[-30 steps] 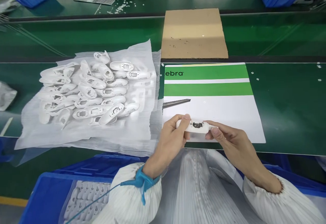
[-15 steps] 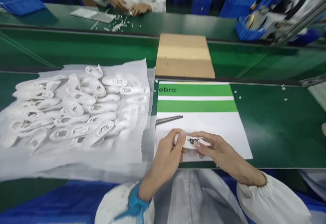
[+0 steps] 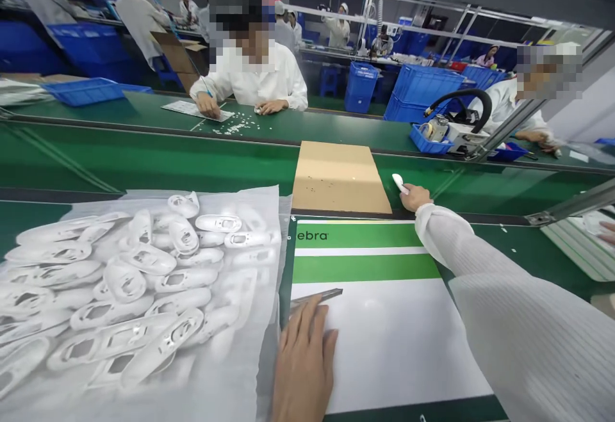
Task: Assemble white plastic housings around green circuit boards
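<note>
My right hand (image 3: 417,198) is stretched far forward over the green channel beyond my work mat. It grips one end of a white plastic housing (image 3: 398,182), whose rounded end points up and left. My left hand (image 3: 305,361) lies on the left edge of the white and green mat (image 3: 384,339), fingers extended. Its fingertips reach a pair of metal tweezers (image 3: 330,294), partly covered by them. To the left, many white plastic housings (image 3: 185,279) with cut-out openings lie heaped on thin white foam sheeting (image 3: 240,377).
A cardboard piece (image 3: 341,178) leans beyond the mat. Across the channel (image 3: 216,166), a co-worker (image 3: 259,76) handles small white parts (image 3: 235,125). A blue bin (image 3: 430,143) and a metal post stand at the far right; another person sits behind them.
The view has tilted up. My right hand has carried the housing forward and right, out of both hands' hold. My left hand has let go and moved down beside the tweezers.
</note>
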`<state>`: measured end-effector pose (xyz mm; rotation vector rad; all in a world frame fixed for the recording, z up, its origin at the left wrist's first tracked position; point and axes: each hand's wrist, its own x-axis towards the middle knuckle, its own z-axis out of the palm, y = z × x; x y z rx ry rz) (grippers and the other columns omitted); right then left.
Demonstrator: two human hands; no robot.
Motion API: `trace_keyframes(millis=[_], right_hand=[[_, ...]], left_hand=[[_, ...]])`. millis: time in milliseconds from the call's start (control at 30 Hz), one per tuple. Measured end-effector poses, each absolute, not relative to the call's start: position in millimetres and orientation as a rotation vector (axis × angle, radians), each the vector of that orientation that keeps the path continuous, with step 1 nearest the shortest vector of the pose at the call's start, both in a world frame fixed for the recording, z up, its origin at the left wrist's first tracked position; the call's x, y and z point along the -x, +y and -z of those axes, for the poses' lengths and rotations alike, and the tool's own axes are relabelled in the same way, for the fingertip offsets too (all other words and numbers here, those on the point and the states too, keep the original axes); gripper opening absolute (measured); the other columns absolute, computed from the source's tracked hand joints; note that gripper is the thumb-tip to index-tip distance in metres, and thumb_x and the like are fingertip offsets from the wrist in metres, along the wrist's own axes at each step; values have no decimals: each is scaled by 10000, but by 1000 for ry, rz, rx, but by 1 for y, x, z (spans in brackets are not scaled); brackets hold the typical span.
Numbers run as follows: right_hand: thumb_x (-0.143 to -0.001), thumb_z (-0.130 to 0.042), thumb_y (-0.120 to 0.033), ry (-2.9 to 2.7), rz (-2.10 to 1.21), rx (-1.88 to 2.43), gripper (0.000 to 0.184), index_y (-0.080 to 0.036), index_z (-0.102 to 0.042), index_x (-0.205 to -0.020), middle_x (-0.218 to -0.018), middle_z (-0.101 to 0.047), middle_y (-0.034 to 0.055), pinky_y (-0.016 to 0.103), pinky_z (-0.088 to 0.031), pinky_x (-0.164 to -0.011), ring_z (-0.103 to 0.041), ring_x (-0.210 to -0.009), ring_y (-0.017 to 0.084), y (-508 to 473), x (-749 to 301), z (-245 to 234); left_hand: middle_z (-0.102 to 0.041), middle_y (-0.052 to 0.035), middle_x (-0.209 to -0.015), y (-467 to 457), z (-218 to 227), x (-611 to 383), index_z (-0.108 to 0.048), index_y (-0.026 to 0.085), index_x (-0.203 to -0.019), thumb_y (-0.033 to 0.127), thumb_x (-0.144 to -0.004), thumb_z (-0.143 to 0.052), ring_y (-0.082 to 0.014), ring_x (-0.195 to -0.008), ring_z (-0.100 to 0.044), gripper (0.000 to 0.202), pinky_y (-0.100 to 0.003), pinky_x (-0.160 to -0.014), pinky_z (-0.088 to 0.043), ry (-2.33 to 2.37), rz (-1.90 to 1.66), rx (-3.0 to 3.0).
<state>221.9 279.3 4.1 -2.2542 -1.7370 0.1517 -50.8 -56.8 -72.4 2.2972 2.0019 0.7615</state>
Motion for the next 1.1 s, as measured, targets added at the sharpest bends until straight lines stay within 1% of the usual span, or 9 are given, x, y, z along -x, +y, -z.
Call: trace_keyframes(millis=[100,267,433,600,733,833,900,1000,1100], right_hand=[[-935,-600,-379,-1698,-33,2273,394,-178,-564,-1272,-1299,-575,96,462,-521,-929,-600,-1112,229,278,-227,3],[-908,-583,-320,-1838,60,2030,436,-200,-557,-1327,-1392,-519,146,521,-448,-975,-490,-1257,333,232,-221,6],[-926,-501,-388,-2014,52,1726,457,-207,-546,-1343,-1385,-551,133,488,-453,-966,-532,-1230,303,149,-195,40],[-956,-426,-438,-2058,15,1567,452,-160,-624,-1252,-1316,-614,149,484,-432,-1019,-545,-1224,299,109,-187,77],[-953,-409,-477,-2052,22,1565,496,-131,-654,-1211,-1297,-623,169,514,-435,-1013,-537,-1219,337,113,-194,85],[-954,-381,-486,-2098,65,1598,493,-153,-676,-1166,-1287,-638,135,502,-463,-985,-544,-1209,335,116,-196,86],[-946,-371,-491,-2115,59,1581,487,-165,-693,-1112,-1269,-649,124,513,-480,-955,-556,-1189,347,116,-197,86],[-924,-358,-520,-2114,33,1529,482,-202,-704,-1031,-1225,-667,127,563,-500,-872,-576,-1144,393,116,-199,89],[-894,-374,-569,-2085,-29,1477,435,-294,-700,-980,-1183,-675,131,637,-473,-811,-570,-1136,446,122,-203,99]], left_hand=[[-562,-48,-1410,-57,69,49,-568,221,-1236,231,-958,-504,-274,-1224,-550,286,-433,-934,-488,2035,-747,-2284],[-553,-58,-1412,-52,60,47,-553,216,-1252,231,-972,-480,-287,-1271,-517,290,-469,-978,-475,2005,-701,-2226],[-566,-86,-1384,-55,55,42,-568,194,-1214,197,-970,-470,-296,-1273,-515,263,-514,-1012,-467,1916,-786,-2154],[-544,-81,-1412,-67,36,66,-551,213,-1254,249,-987,-464,-232,-1320,-493,283,-441,-1100,-444,1791,-955,-2071],[-490,-91,-1463,-33,4,144,-560,189,-1254,281,-964,-514,-230,-1387,-420,308,-390,-1174,-355,2251,-691,-2025],[-384,-198,-1508,6,-17,211,-512,104,-1310,311,-964,-520,-329,-1419,-348,403,-512,-1170,-310,2541,-612,-1864],[-457,-177,-1443,25,-23,240,-525,128,-1306,363,-948,-565,-339,-1354,-425,430,-574,-1109,-358,2608,-519,-1819],[-573,-112,-1302,35,-19,251,-579,160,-1241,388,-938,-596,-262,-1181,-568,379,-513,-1002,-475,2584,-369,-1847],[-597,-105,-1260,31,-11,245,-596,158,-1212,402,-941,-591,-241,-1131,-594,364,-481,-972,-500,2529,-307,-1920]])
